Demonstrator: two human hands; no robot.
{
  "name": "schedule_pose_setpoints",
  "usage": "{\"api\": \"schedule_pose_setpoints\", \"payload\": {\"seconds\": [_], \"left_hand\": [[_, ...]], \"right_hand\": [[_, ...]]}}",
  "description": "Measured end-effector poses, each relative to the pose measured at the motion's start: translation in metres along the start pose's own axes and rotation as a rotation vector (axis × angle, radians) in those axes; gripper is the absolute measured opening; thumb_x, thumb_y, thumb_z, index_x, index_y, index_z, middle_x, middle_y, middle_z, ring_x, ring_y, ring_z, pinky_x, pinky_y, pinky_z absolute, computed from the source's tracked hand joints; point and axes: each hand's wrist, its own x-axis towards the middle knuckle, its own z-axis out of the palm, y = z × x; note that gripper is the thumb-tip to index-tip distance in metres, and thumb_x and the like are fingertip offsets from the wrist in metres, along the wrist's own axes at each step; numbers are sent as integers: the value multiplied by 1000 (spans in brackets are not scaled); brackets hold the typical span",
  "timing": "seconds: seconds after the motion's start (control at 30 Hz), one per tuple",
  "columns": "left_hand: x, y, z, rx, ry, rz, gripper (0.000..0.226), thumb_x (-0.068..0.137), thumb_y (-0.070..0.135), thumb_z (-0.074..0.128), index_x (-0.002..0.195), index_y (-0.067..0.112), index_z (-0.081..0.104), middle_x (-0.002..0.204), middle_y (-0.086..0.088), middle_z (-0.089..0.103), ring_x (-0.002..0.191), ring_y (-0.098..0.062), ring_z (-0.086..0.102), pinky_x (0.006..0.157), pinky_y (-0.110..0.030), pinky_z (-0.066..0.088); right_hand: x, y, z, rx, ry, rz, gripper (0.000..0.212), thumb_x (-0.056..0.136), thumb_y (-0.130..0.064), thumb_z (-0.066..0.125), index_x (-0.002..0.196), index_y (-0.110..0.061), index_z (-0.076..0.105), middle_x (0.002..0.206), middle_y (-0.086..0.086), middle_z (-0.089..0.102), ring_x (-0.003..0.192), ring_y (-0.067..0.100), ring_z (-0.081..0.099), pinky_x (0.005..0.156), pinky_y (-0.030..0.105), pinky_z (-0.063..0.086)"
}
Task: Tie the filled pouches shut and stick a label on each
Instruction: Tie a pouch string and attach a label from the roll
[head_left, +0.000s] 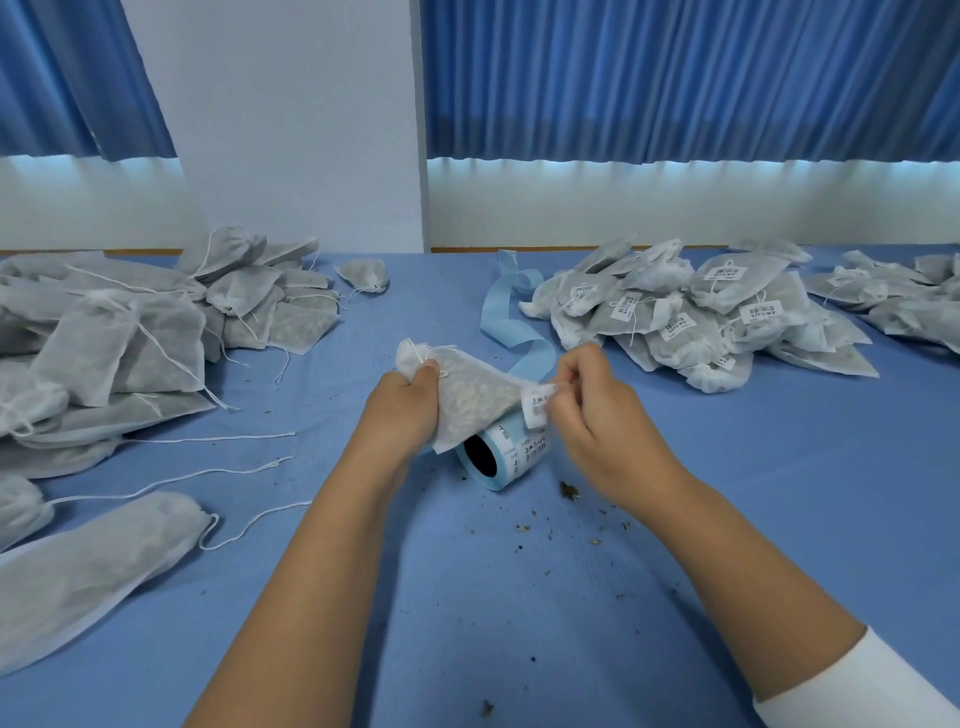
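My left hand (402, 408) grips a filled white pouch (470, 397) near its tied neck and holds it above the table. Between its fingertips my right hand (587, 402) pinches a small white printed label (535, 408) at the pouch's right corner. A roll of labels (501, 457) on blue backing lies on the table just under the pouch, partly hidden by it. A strip of blue backing paper (511, 317) trails away from the roll toward the back.
Several unlabelled pouches with loose strings (135, 332) are heaped at the left. A pile of labelled pouches (691, 312) sits at the right, with more (898, 296) at the far right. Crumbs of filling (569, 491) are scattered on the blue table cloth (467, 597).
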Motion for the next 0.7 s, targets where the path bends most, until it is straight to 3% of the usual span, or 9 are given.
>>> {"api": "schedule_pose_setpoints", "payload": {"seconds": [0.07, 0.17, 0.23, 0.3, 0.37, 0.43, 0.6, 0.7], "left_hand": [[-2, 1, -1, -16, -2, -6, 41, 104, 42, 41, 112, 6, 57, 93, -2, 54, 78, -18, 51, 60, -30, 34], [-9, 7, -3, -48, 47, 75, 34, 102, 43, 44, 104, 11, 55, 90, 3, 55, 77, -12, 51, 59, -26, 34], [-14, 13, -7, -124, 104, 207, 31, 101, 43, 48, 99, 13, 54, 89, 4, 57, 79, -12, 54, 64, -26, 40], [-19, 18, -10, -223, 114, 330, 28, 99, 43, 53, 103, 16, 58, 98, 2, 65, 89, -13, 61, 74, -30, 46], [-24, 21, -11, -282, 80, 383, 19, 98, 42, 55, 103, 24, 60, 102, 4, 69, 94, -11, 64, 78, -29, 48], [-26, 21, -9, -286, 23, 378, 15, 98, 43, 56, 101, 29, 60, 102, 6, 70, 96, -10, 66, 82, -30, 51], [-31, 21, -4, -193, -195, 304, 15, 93, 38, 65, 101, 26, 64, 98, 1, 72, 93, -18, 69, 80, -37, 56], [-35, 21, -4, -179, -381, 278, 32, 84, 36, 76, 111, 23, 66, 102, -4, 75, 96, -21, 73, 87, -44, 58]], "right_hand": [[2, 1, -1, 67, 110, 79, 9, 95, -19, 37, 86, -21, 39, 65, 2, 48, 58, 17, 44, 59, 46, 43], [8, 2, -6, 246, 286, 216, 11, 95, -13, 44, 87, -18, 48, 75, -3, 54, 72, 18, 53, 81, 54, 51], [11, 1, -11, 442, 371, 275, 12, 93, -11, 54, 88, -23, 54, 86, -7, 57, 77, 7, 55, 88, 48, 53], [12, 0, -16, 596, 398, 278, 12, 91, -11, 62, 91, -23, 58, 92, -7, 58, 75, 0, 56, 83, 38, 57], [12, -3, -19, 717, 371, 259, 8, 91, -12, 64, 91, -20, 62, 84, -10, 61, 73, 0, 56, 74, 26, 56], [12, -8, -20, 838, 302, 248, 7, 93, -10, 63, 88, -16, 64, 76, -11, 63, 74, 3, 58, 70, 22, 54], [8, -20, -19, 972, 82, 174, 9, 95, -3, 57, 89, -9, 60, 80, 1, 71, 75, 14, 66, 66, 26, 56], [7, -21, -17, 987, 52, 167, 7, 95, -3, 56, 90, -8, 58, 91, 12, 71, 85, 29, 69, 70, 29, 58]]}}
